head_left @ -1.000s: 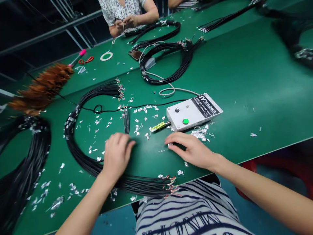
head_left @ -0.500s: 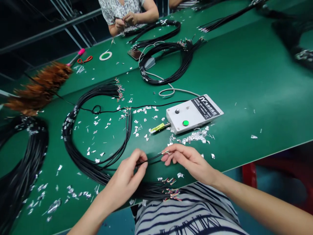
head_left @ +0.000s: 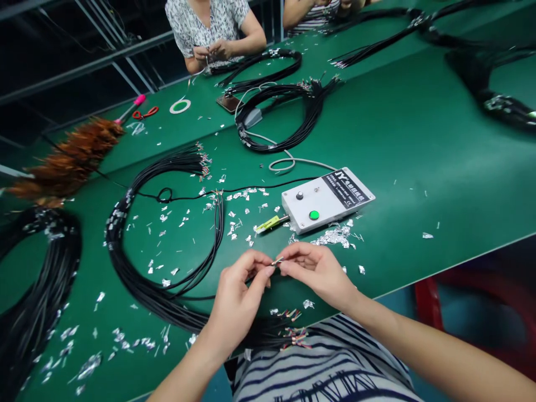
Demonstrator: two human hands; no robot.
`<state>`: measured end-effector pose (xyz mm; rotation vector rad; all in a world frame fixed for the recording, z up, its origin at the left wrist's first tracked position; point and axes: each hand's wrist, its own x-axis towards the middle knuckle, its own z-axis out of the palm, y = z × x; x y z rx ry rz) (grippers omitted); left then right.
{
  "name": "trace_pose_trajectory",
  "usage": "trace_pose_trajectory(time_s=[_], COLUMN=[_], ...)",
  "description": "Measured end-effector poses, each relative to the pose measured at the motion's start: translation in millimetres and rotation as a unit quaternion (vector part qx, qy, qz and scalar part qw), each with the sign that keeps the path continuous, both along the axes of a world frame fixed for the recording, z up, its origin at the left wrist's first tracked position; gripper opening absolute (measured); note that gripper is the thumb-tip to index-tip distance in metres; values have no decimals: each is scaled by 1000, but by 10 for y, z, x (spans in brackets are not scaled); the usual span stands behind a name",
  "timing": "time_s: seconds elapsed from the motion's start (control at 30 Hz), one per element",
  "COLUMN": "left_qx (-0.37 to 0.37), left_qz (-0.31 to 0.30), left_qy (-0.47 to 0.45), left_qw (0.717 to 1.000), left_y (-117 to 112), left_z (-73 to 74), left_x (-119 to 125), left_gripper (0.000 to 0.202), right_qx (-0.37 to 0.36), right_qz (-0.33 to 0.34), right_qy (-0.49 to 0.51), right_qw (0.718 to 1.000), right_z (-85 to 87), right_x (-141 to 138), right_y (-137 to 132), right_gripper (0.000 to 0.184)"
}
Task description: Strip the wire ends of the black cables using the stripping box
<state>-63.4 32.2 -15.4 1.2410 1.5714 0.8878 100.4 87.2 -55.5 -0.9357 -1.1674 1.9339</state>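
Observation:
My left hand [head_left: 239, 293] and my right hand [head_left: 317, 270] meet over the near edge of the green table [head_left: 419, 139], both pinching the silver-tipped end of a thin black cable [head_left: 277, 261]. That cable runs left into a looped bundle of black cables [head_left: 138, 268], whose coloured wire ends [head_left: 295, 335] lie at the table edge by my striped shirt. A white control box [head_left: 324, 199] with a green button and a yellow-tipped probe [head_left: 270, 224] sits just beyond my hands.
Silver foil scraps [head_left: 335, 236] litter the table. More black cable bundles lie at the left [head_left: 37, 290], centre back [head_left: 288, 106] and far right [head_left: 489, 89]. A feather duster [head_left: 67, 159], red scissors [head_left: 145, 113], tape roll [head_left: 180, 105] and a phone [head_left: 229, 102] lie far left. A person [head_left: 213, 28] works opposite.
My hands lifted from the table, picked one cable out of the bundle and drew together; the left hand has slid along it to the tip held by the right.

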Motion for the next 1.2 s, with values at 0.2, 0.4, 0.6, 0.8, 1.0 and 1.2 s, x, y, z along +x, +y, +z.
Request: trace_pose_trajectory(time_s=[0.2,0.4,0.6,0.8,1.0,1.2], left_qx=[-1,-37,4,-1,-14,66], left_qz=[44,53,164,143,100,99], left_qy=[-108,-174,-198,-142,-109,-14], left_qw=[993,983,966,980,989,993], left_y=[-40,-21,2,3,18,76], left_z=[-57,-95,-217,-240,-237,-278], left_x=[59,52,124,90,27,-62], left_gripper=[23,29,26,33,31,20], right_qx=[-164,-183,-70,207,605,679], right_qz=[31,22,23,61,73,81], right_qy=[87,44,-18,-191,-346,-369], right_qw=[982,982,997,958,714,629], right_z=[10,29,8,-1,73,131], right_x=[-157,-223,-199,-15,34,1], right_y=[-21,-64,-69,30,160,354], right_gripper=[28,24,19,13,17,25])
